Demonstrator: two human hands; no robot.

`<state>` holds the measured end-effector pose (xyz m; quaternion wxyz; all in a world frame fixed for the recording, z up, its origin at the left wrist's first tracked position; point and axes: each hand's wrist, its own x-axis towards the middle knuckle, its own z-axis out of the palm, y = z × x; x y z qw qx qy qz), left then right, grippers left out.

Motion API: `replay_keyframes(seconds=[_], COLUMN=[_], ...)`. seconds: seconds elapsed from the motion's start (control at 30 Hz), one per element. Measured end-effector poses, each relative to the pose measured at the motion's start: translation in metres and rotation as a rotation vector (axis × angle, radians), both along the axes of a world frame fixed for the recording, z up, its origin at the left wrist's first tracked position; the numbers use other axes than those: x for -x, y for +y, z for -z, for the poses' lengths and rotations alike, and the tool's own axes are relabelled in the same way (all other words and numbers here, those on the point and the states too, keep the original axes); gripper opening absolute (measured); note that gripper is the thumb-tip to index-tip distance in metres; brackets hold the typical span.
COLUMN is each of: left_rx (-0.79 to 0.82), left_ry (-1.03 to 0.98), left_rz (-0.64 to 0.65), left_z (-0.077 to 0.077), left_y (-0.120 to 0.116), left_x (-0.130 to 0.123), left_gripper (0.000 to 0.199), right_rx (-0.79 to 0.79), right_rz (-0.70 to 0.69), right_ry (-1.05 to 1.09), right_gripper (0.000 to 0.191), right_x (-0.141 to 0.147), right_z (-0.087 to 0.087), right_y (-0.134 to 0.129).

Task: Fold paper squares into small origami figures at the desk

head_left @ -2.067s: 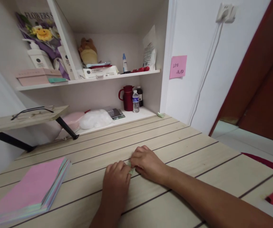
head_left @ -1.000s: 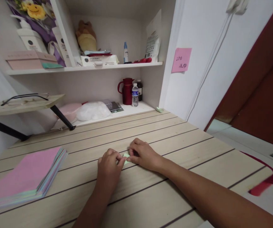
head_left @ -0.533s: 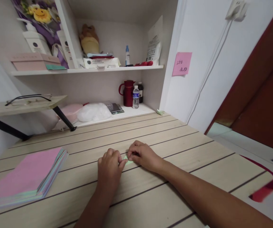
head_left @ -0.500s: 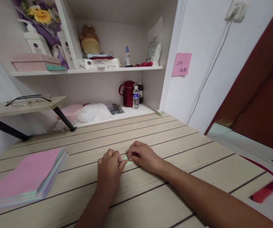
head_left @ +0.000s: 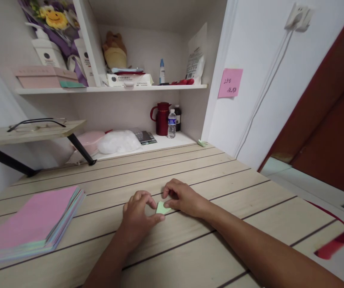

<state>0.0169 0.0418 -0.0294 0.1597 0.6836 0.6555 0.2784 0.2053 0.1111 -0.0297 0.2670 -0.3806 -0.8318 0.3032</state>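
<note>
Green paper (head_left: 161,208) lies on the surface (head_left: 219,236).
Left hand (head_left: 137,216) is open beside it; right hand (head_left: 186,200), also open, touches it with thumb.

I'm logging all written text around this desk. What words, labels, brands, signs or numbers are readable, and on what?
"250", handwritten on the pink note; characters below it unclear.
Too small or blurred to read: print on the white pack, pump bottle, neighbouring white bottle, white pouch, blue-capped bottle, water bottle, dark bottle, pink box.
</note>
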Motion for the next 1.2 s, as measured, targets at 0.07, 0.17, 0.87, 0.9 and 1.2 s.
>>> replay_keyframes(seconds=[0.07, 0.17, 0.87, 0.9, 1.2], left_rx=[0.005, 0.003, -0.059, -0.07, -0.076], left_ry=[0.05, 0.08, 0.297, 0.325, 0.554], left_rz=[-0.022, -0.045, -0.157, -0.159, -0.194], left_z=[0.0, -0.001, 0.004, 0.004, -0.004], left_y=[-0.001, -0.001, 0.0, -0.001, -0.005], left_x=[-0.003, -0.006, -0.017, -0.018, -0.027], left_gripper=[0.016, 0.013, 0.023, 0.024, 0.024], right_rx=[-0.007, -0.012, -0.284, -0.295, -0.133], right_rz=[-0.023, -0.049, 0.042, 0.039, 0.015], right_ry=[-0.014, -0.025, -0.258, -0.269, -0.009], right_gripper=[0.019, 0.019, 0.009, 0.008, 0.03], right_x=[-0.001, -0.002, 0.016, 0.017, 0.01], right_z=[-0.001, -0.001, 0.005, 0.007, 0.009], right_y=[0.0, 0.0, -0.012, -0.012, -0.011])
